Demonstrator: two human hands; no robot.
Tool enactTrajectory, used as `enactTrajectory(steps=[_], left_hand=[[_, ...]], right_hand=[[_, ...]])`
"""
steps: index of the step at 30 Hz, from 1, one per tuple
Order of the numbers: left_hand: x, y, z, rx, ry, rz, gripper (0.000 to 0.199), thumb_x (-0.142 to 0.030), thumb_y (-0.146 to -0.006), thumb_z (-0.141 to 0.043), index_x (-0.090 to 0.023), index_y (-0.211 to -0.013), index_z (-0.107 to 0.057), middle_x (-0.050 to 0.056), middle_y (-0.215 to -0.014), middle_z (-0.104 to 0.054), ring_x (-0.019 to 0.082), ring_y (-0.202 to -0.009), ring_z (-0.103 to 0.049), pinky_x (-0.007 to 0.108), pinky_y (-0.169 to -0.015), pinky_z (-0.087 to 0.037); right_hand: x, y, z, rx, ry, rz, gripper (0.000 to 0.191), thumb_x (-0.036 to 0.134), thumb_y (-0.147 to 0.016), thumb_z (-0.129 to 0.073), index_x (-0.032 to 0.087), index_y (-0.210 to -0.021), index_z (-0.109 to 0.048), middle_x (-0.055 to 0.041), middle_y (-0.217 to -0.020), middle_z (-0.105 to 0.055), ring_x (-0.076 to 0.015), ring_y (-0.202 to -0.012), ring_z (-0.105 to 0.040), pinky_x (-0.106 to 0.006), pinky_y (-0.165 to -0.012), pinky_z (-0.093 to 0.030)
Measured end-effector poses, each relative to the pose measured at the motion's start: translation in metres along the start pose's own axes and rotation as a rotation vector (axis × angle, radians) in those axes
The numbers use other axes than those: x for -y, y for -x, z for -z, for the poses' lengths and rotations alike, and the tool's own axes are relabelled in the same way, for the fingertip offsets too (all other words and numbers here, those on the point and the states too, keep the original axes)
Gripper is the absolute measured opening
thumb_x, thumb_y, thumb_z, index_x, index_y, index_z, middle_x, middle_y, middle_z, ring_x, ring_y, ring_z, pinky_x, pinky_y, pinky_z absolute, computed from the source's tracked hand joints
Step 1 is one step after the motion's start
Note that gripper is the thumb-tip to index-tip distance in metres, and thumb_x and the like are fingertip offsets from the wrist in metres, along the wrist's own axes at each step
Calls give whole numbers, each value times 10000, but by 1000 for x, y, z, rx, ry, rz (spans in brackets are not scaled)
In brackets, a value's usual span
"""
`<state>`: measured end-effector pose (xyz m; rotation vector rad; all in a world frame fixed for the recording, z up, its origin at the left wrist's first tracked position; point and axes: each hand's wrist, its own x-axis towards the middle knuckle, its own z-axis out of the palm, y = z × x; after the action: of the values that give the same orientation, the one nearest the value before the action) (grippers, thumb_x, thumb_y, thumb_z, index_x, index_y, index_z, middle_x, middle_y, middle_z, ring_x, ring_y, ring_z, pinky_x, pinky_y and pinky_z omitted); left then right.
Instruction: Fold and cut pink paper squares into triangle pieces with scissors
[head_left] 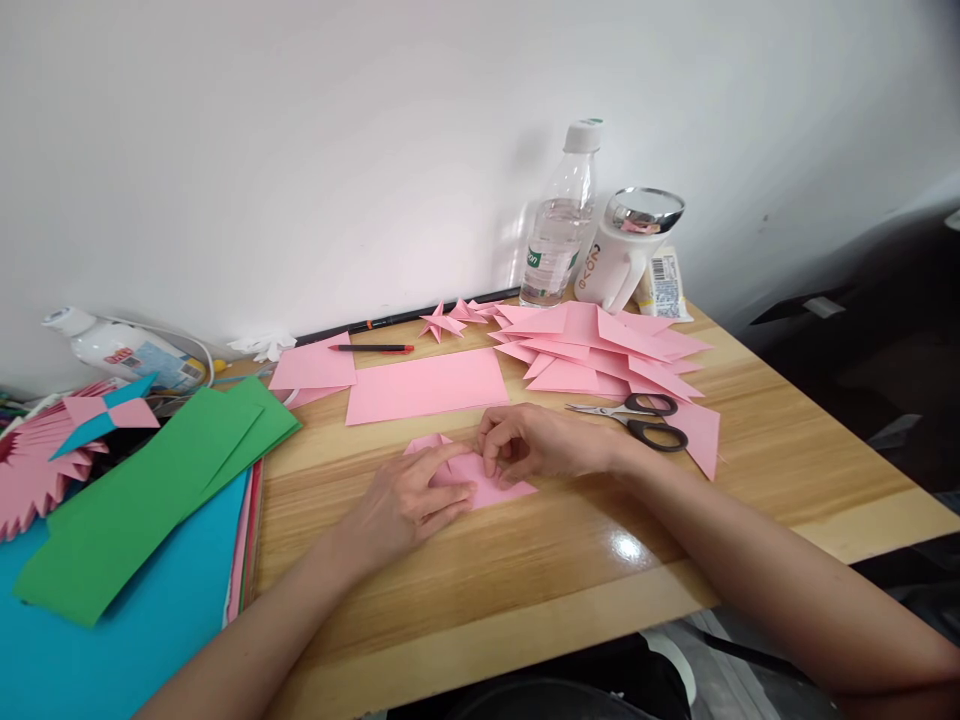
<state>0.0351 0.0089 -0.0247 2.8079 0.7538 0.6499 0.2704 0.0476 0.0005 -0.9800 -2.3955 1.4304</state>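
Observation:
A small folded piece of pink paper (491, 488) lies on the wooden table in front of me. My left hand (409, 497) rests on its left side, fingers spread and lying on the paper. Over its right part, my right hand (529, 440) has its fingers curled, with thumb and fingertips touching the paper near a fold. Whether the fingertips grip an edge is hard to make out. Behind the hands lies a flat pink rectangle (429, 386). Black-handled scissors (637, 416) lie right of my right hand, beside a pile of folded pink sheets (592, 350).
On the wooden table (420, 620), a bottle (559, 225) and white mug (622, 260) stand at the back. A pen (373, 348) lies behind the rectangle. Green sheets (150, 500) and blue paper (172, 620) lie left, near a white bottle (127, 350).

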Motion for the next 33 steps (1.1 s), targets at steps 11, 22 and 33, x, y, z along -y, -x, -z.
enactTrajectory(steps=[11, 22, 33], left_hand=[[2, 2, -2, 13, -13, -9, 174, -244, -900, -542, -201, -975, -693, 94, -1245, -579, 194, -1084, -576, 343, -874, -522], [-2, -2, 2, -4, -27, -16, 179, -246, -906, -530, -192, -943, -696, 98, -1184, -616, 189, -1030, -602, 349, -856, -533], [0, -1, 1, -8, -27, -18, 180, -246, -900, -537, -199, -943, -706, 99, -1193, -614, 194, -1054, -598, 365, -892, -526]], right_hand=[[-4, 7, 14, 104, 104, -7, 62, 153, -717, -714, 177, -772, -731, 19, -756, -488, -87, -625, -441, -205, -584, -344], [-2, 9, 19, 186, 122, 26, 78, 227, -764, -702, 171, -815, -722, 19, -766, -420, -86, -631, -416, -208, -583, -336], [-7, 7, 18, 187, 63, 35, 62, 208, -770, -694, 174, -797, -738, 15, -768, -425, -92, -643, -431, -210, -595, -356]])
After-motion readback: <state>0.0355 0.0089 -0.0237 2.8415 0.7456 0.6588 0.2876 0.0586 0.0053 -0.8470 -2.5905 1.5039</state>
